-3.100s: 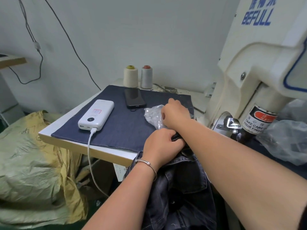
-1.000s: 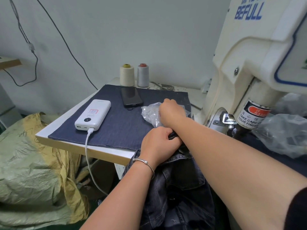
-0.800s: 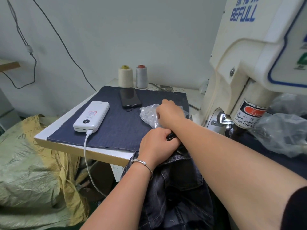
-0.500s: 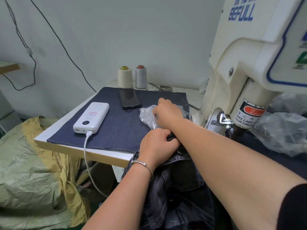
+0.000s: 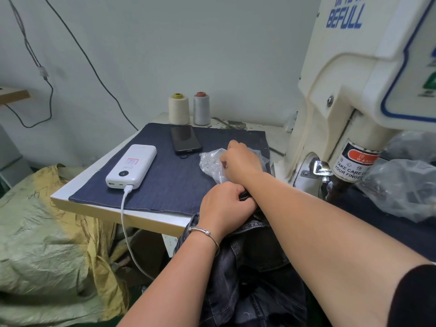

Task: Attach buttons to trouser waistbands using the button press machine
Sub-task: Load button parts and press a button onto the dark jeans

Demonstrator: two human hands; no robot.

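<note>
Lying to the left of the left hand [image 5: 225,204] are a white power bank [image 5: 132,166] and, farther back, a dark phone [image 5: 185,139] on the blue cloth [image 5: 165,182] covering the tabletop [image 5: 77,182]. That left hand grips the waistband of the dark denim trousers [image 5: 250,267] at the tabletop's near edge. Just behind it the right hand [image 5: 240,161] has its fingers curled into a clear plastic bag [image 5: 210,161], with the button press machine [image 5: 349,95] to its right.

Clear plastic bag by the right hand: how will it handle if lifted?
The clear plastic bag is crinkled and thin, so probably floppy and light. The small bits inside would likely shift or spill. The right hand rests at its opening.
</note>
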